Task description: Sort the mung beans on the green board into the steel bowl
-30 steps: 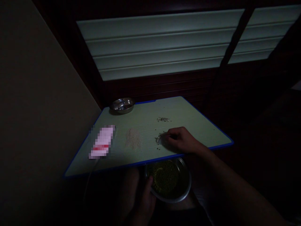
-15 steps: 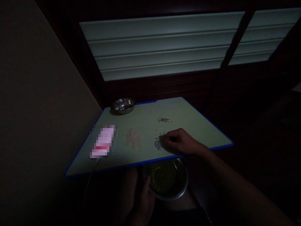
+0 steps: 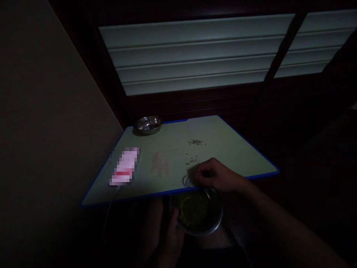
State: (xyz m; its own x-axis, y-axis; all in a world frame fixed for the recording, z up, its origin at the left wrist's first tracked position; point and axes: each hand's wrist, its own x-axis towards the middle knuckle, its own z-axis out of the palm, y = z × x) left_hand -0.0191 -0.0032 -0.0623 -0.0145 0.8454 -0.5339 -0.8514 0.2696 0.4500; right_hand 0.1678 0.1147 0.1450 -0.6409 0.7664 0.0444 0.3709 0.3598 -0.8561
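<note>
Below the table's front edge, my left hand (image 3: 173, 232) grips the left rim of a metal bowl (image 3: 205, 231), thumb over the edge. Small green beans (image 3: 193, 208) fill much of it. My right hand (image 3: 210, 174) hovers at or rests on the table's front edge, above the bowl, fingers curled and pressed together. Whatever is between its fingertips is too dark and small to make out. A pale curved streak (image 3: 187, 181) shows on the tabletop beside them. Just beyond lie a few scattered dark grains (image 3: 192, 160), with a denser cluster of dark grains (image 3: 196, 142) farther back.
The light table (image 3: 228, 149) has a blue rim. A pale grainy pile (image 3: 161, 163) lies left of centre. A blurred-out phone-like object (image 3: 125, 166) with a cable is at the left. A second metal bowl (image 3: 148, 125) stands at the back left, near the wall (image 3: 69, 111).
My right hand has moved slightly toward the table's front edge. Fewer dark grains lie near its fingers. My left hand still holds the bowl, and the view has shifted a little.
</note>
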